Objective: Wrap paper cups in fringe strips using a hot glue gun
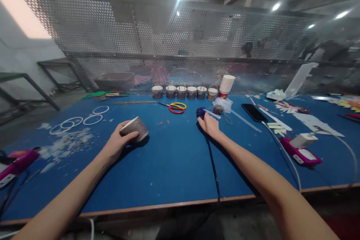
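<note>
My left hand is closed around a cup with a grey-brown, rough-looking outside and a pale rim. The cup is tilted on its side just over the blue table, its mouth towards the upper left. Farther right, my right hand grips a dark blue glue gun, largely covered by the fingers. A translucent glue stick shows beside the hand, and a black cord runs to the table's front edge. Behind the right hand lies a small grey ball of twine on clear plastic.
Several small buckets line the back beside stacked paper cups. Scissors lie mid-table. White rings and scraps are left; a phone and a magenta power strip are right. A perforated metal screen stands behind.
</note>
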Demonstrator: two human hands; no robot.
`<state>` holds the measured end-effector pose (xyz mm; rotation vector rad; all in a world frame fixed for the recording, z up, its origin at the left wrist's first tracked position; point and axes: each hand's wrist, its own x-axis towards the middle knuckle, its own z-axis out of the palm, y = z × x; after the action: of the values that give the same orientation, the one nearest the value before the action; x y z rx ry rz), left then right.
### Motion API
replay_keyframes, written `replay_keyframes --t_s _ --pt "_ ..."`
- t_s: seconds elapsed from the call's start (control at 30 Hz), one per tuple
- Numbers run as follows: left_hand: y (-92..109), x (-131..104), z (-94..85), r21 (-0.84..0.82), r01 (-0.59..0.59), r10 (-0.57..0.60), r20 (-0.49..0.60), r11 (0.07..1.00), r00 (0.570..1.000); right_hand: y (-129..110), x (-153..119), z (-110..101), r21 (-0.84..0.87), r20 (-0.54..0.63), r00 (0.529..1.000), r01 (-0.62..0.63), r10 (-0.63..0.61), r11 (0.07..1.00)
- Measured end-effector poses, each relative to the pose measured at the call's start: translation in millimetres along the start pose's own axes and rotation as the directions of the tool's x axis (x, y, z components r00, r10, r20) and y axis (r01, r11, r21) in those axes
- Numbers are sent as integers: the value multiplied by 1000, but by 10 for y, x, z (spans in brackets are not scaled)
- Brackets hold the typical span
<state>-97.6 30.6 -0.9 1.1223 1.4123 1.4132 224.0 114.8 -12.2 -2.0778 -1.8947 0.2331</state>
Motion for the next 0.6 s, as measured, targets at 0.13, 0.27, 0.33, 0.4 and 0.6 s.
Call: replay_keyframes --t_s 0.13,0.27,0.33,0.4,0.6 --pt "40 -62 40 -12 4 -4 28 1000 1000 130 -228 -79 1 -22 1000 9 -9 1000" --pt "97 -109 86 -44 42 -42 9 998 999 183 -664 -117 -4 -44 986 161 -161 987" --pt "116 -110 96 -74 41 -40 16 996 999 95 -777 -48 26 24 951 307 -308 951" --pt "132 -100 94 -100 21 -19 21 995 1000 -97 -750 53 61 79 917 388 -392 920" --pt "272 -151 27 -161 -64 62 -22 985 998 -1330 -633 350 162 98 845 507 -525 846"
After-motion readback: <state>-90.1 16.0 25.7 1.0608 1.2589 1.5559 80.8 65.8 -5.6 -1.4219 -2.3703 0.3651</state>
